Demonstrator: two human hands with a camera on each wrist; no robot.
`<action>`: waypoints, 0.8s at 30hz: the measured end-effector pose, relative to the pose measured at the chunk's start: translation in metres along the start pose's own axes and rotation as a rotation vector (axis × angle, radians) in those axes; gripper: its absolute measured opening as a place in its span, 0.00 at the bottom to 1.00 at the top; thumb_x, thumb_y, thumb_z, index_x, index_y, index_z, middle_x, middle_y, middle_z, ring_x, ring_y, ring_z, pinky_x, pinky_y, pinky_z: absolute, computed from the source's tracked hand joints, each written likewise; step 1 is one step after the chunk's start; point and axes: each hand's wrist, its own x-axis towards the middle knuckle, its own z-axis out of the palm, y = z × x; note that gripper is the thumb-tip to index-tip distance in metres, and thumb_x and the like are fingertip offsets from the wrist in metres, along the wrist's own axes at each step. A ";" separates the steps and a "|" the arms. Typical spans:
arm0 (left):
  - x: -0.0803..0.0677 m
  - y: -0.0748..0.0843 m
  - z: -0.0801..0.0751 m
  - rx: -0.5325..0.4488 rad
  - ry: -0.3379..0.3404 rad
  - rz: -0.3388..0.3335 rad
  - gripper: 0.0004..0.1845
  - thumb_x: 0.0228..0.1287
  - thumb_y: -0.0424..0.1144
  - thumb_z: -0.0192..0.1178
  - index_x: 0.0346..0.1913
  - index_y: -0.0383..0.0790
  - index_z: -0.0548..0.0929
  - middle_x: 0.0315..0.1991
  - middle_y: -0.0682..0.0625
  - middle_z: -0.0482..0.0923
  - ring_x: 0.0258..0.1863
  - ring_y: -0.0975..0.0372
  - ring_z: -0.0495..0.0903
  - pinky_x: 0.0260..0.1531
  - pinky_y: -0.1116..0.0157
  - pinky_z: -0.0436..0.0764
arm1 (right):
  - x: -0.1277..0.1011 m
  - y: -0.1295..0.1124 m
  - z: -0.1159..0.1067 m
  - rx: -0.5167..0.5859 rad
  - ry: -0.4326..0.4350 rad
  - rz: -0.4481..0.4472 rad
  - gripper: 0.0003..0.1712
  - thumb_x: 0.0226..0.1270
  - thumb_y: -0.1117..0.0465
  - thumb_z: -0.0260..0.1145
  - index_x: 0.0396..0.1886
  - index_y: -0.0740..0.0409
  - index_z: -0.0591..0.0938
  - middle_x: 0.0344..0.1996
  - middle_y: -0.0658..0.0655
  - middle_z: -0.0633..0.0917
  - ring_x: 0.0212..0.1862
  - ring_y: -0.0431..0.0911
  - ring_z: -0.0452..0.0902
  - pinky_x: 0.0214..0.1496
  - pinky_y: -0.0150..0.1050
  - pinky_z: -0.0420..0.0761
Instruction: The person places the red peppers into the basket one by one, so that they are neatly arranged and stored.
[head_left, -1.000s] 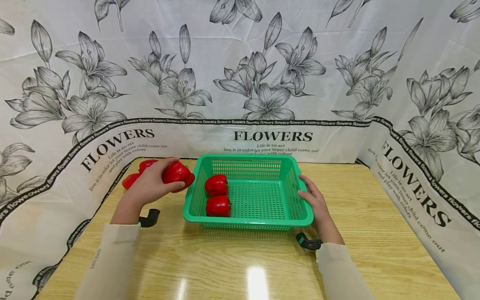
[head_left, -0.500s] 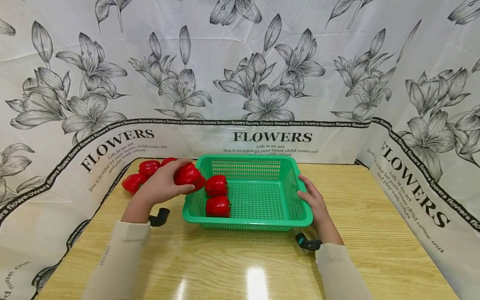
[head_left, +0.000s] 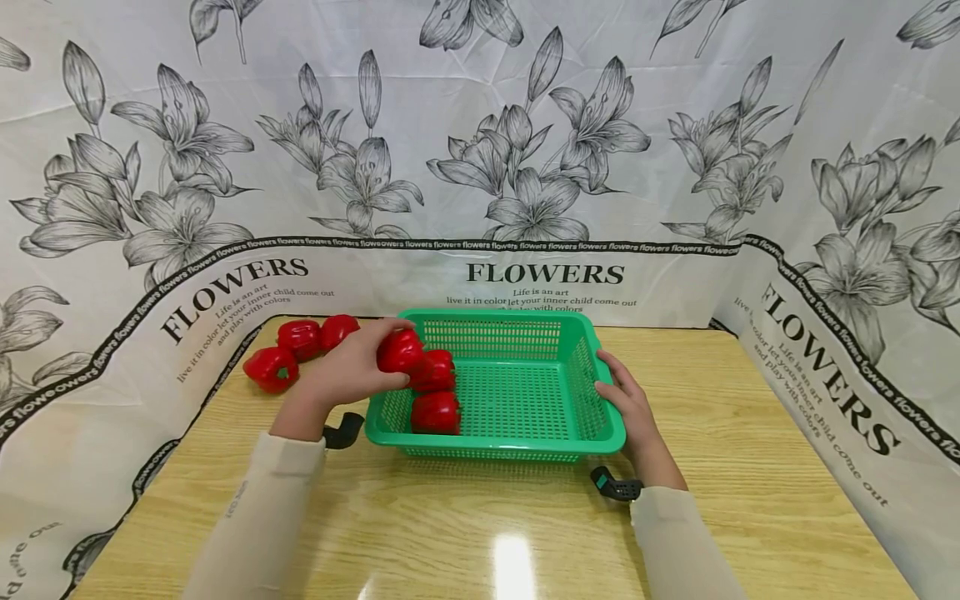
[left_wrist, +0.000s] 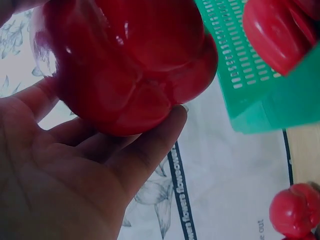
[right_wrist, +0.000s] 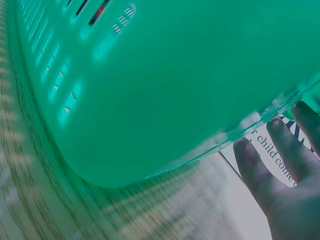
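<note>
Left hand (head_left: 352, 371) with red pepper (head_left: 400, 350) now over basket (head_left: 611, 433) rim

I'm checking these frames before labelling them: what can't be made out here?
- Head view: the left hand covers part of its held pepper, which overlaps a basket pepper behind it.
- Left wrist view: the held pepper fills the frame; the green basket is cut off by the edge.
- Right wrist view: basket wall blurred; the right hand shows only fingers, contact unclear.

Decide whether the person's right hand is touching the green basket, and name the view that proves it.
Touching. In the head view the right hand lies against the right wall of the green basket; the right wrist view shows its fingers meeting the rim.
</note>
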 end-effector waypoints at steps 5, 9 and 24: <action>0.005 0.006 0.005 -0.019 -0.017 0.015 0.34 0.51 0.41 0.67 0.63 0.52 0.68 0.52 0.53 0.76 0.49 0.57 0.77 0.47 0.58 0.82 | 0.001 0.001 -0.002 0.010 -0.005 0.000 0.34 0.76 0.53 0.52 0.77 0.45 0.54 0.78 0.54 0.49 0.63 0.40 0.64 0.51 0.30 0.79; 0.008 0.012 0.009 -0.023 -0.042 0.022 0.34 0.51 0.42 0.67 0.64 0.51 0.68 0.53 0.52 0.76 0.50 0.57 0.77 0.46 0.59 0.82 | 0.002 0.002 -0.002 0.013 -0.006 -0.001 0.34 0.76 0.53 0.52 0.77 0.45 0.54 0.78 0.54 0.49 0.63 0.41 0.64 0.51 0.31 0.79; 0.025 0.034 0.018 0.007 -0.119 0.069 0.34 0.50 0.42 0.68 0.63 0.50 0.69 0.52 0.52 0.76 0.48 0.58 0.78 0.45 0.60 0.82 | 0.002 0.001 -0.001 0.009 -0.004 0.000 0.34 0.75 0.53 0.52 0.77 0.45 0.54 0.78 0.55 0.50 0.63 0.40 0.63 0.51 0.30 0.79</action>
